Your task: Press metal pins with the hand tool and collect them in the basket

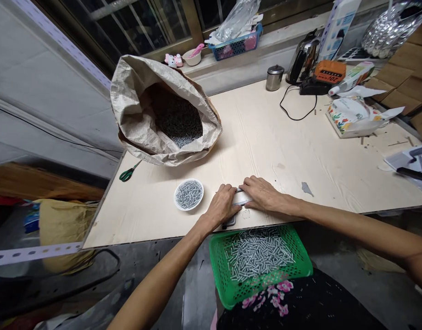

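Observation:
Close to the table's front edge, my left hand [222,205] and my right hand [261,193] grip opposite ends of a small flat pale piece with dark edges [241,197]. Fingers cover much of it, so its kind cannot be told. A dark, rounded object [229,222] shows partly beneath my left hand. To the left stands a white bowl [176,203] full of small silvery metal screws or pins [189,194]. Just below the table edge, a green plastic basket [218,279] rests by my lap, holding many similar metal pieces [261,254].
A large open sack [135,133] of metal pieces stands at the back left, near green-handled scissors [127,174]. Toward the back right are a lidded metal cup [274,78], a kettle [303,57], an orange battery [330,72] with a cord, and a tissue pack [352,117].

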`<state>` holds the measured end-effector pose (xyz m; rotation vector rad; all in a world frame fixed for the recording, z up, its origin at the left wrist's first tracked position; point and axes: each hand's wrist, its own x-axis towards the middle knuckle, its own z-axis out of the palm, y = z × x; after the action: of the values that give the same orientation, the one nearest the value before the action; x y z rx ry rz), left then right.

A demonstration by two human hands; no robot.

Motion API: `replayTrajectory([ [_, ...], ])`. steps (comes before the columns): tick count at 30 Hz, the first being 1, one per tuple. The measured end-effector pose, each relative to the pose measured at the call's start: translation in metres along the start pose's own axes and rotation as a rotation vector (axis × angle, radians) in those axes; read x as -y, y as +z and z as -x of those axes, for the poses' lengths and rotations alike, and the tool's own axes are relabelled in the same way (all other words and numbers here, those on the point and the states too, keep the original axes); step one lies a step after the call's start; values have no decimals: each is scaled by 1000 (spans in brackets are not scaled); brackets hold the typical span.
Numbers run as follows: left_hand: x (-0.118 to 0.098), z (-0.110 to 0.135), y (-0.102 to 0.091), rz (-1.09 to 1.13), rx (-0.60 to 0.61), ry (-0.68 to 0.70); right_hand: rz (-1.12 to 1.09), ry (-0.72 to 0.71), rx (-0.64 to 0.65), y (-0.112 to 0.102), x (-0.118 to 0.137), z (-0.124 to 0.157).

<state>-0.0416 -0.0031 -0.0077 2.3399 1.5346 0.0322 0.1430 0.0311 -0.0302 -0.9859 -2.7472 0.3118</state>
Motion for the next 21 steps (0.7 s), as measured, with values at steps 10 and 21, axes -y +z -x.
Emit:
replayTrajectory([
  [10, -1, 5, 11, 147, -70, -45, -85, -59, 24, 9, -1, -3],
  [21, -6, 5, 8, 130, -61, -69, -132, -55, 63, 6, -2, -4],
])
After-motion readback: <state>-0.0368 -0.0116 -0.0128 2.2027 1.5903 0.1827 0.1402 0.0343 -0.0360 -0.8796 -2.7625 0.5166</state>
